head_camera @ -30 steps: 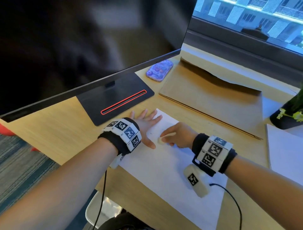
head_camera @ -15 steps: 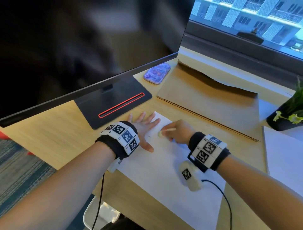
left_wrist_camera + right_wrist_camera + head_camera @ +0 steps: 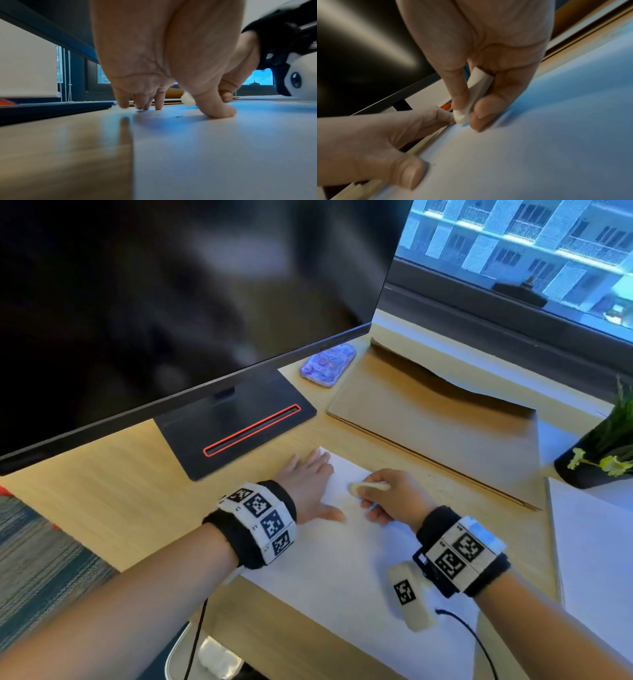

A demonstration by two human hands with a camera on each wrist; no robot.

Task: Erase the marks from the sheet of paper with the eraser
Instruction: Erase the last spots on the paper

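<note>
A white sheet of paper (image 3: 342,570) lies on the wooden desk. My left hand (image 3: 308,484) lies flat with straight fingers on the sheet's far left corner, thumb (image 3: 217,111) pressed down on the paper (image 3: 223,155). My right hand (image 3: 387,494) pinches a white eraser (image 3: 368,487) between thumb and fingers, its tip down on the paper just right of the left hand. In the right wrist view the eraser (image 3: 471,97) touches the sheet (image 3: 539,148) next to my left hand (image 3: 368,146). In the left wrist view the eraser (image 3: 187,100) shows behind the thumb. Faint specks mark the paper near the fingertips.
A black monitor (image 3: 171,285) on a stand (image 3: 236,419) rises right behind my left hand. A phone in a purple case (image 3: 327,364) and a flat cardboard sheet (image 3: 445,419) lie beyond. A potted plant (image 3: 603,453) and more white paper (image 3: 596,553) sit right.
My right hand with the eraser has slid a little away from me over the paper's top corner, and back rightward. My left hand stays flat on the sheet.
</note>
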